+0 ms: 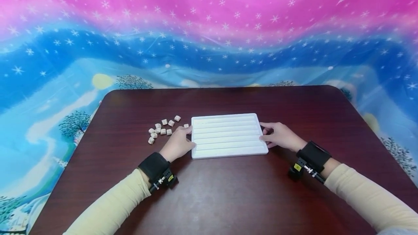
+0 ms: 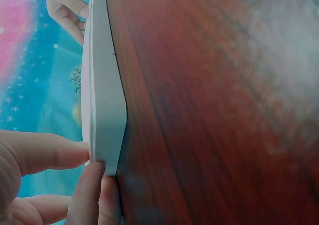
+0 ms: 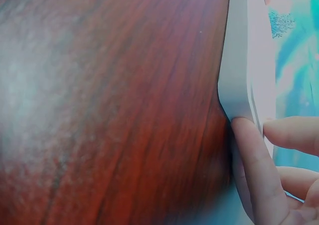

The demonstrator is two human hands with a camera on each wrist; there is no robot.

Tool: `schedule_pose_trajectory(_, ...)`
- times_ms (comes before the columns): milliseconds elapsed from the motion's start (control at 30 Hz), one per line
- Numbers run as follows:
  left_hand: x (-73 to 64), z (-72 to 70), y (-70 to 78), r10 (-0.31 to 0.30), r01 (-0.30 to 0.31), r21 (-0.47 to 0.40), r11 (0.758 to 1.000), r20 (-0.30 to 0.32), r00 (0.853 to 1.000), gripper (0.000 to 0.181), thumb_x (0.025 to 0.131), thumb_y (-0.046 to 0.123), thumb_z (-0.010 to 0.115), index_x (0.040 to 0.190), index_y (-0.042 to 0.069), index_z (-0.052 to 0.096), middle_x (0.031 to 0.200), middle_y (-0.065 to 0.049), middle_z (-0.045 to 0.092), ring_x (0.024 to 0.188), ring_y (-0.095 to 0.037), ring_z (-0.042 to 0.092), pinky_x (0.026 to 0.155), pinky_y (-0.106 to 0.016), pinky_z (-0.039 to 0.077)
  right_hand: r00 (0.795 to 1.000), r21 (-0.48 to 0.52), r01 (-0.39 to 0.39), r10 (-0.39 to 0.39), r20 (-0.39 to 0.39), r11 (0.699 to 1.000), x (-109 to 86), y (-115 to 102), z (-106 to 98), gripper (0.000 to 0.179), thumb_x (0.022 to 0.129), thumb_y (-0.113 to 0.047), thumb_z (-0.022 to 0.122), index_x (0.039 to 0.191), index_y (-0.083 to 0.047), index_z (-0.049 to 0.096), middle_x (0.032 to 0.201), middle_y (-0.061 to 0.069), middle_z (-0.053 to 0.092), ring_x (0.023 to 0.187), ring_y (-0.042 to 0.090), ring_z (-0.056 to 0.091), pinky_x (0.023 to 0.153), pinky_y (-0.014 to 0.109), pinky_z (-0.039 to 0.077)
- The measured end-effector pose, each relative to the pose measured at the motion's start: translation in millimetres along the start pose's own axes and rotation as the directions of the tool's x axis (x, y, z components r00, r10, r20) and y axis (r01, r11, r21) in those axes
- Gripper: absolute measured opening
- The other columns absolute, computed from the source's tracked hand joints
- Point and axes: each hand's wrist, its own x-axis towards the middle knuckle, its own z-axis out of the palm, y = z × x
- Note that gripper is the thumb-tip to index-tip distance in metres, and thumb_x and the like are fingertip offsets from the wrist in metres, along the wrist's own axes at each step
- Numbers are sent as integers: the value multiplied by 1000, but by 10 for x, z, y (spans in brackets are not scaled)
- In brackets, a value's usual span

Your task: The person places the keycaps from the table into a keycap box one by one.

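Note:
A white rectangular tray (image 1: 228, 135) with long raised ridges across its top lies between the two hands on the table. At its left end, my left hand (image 1: 177, 143) grips the edge, thumb on the top rim and fingers against the side. My right hand (image 1: 277, 136) holds the opposite end in the same manner. In the left wrist view, fingertips (image 2: 92, 182) press the tray's side wall (image 2: 108, 105) close to a corner. The right wrist view has a finger (image 3: 254, 155) along the side wall (image 3: 234, 60) and the thumb at the rim.
Several small cream-coloured blocks (image 1: 163, 131) lie loose left of the tray, just beyond my left hand. One block (image 1: 186, 126) sits apart, close to the tray's left edge. The dark wooden table (image 1: 222, 191) ends at the back against a patterned cloth (image 1: 209, 39).

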Motion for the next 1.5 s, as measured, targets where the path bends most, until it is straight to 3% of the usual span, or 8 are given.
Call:
schedule_pose_trajectory(133,9,1,-14,27,-26,23,999,-3,1000,69,89,2,75,149,-9,43,148,-33,43,88,-22,67,77,-35,54,1000,18,-7,7,8,1000,-10,8,-16,70,96,-7,72,152,12,34,101,16,55,84,22,67,73,33,60)
schedule_pose_trajectory(367,12,-96,11,24,-27,91,995,33,999,70,90,10,77,149,-7,44,138,-26,57,117,-31,60,91,-40,49,1000,34,-17,17,19,999,14,-10,-10,69,96,-7,72,152,12,36,101,16,56,84,23,67,73,34,60)
schedule_pose_trajectory(500,30,-165,3,29,-34,59,998,82,996,68,90,9,77,148,-8,46,128,-21,64,92,-22,62,76,-32,47,999,39,-30,29,14,999,15,-11,2,67,97,-6,71,151,13,36,101,17,56,84,22,67,73,33,60)
schedule_pose_trajectory(633,18,-274,-13,35,-28,-60,998,128,991,59,91,6,75,144,-7,53,120,-20,66,75,-18,63,67,-29,51,999,61,-45,44,7,997,9,17,6,67,97,-6,70,151,13,36,101,17,56,83,22,67,73,33,60)
schedule_pose_trajectory(800,-17,-493,-70,65,-49,-140,989,106,992,44,91,5,74,132,-5,65,108,-16,68,84,-20,66,73,-31,57,999,76,-32,32,9,997,0,42,5,68,97,-7,71,151,14,35,102,19,56,83,23,67,73,33,60)
schedule_pose_trajectory(1133,40,-905,-280,97,-96,-20,995,69,993,36,90,7,78,124,0,71,110,-14,71,81,-25,66,72,-37,55,999,98,-31,31,7,995,4,77,-28,68,97,-7,70,152,12,34,108,21,57,89,24,67,76,34,60)
schedule_pose_trajectory(1367,163,-941,-351,59,-68,152,986,66,996,29,89,7,79,117,2,75,110,-13,72,100,-29,65,81,-41,54,999,83,-36,34,25,996,17,38,-46,67,98,-7,69,152,12,34,107,20,56,88,25,66,76,33,60)
schedule_pose_trajectory(1500,189,-912,-390,53,-66,227,972,62,997,26,88,6,80,112,1,76,108,-13,73,101,-30,66,87,-44,54,999,73,-42,40,34,996,33,11,-15,67,98,-6,69,152,12,35,107,20,56,89,24,66,76,33,60)
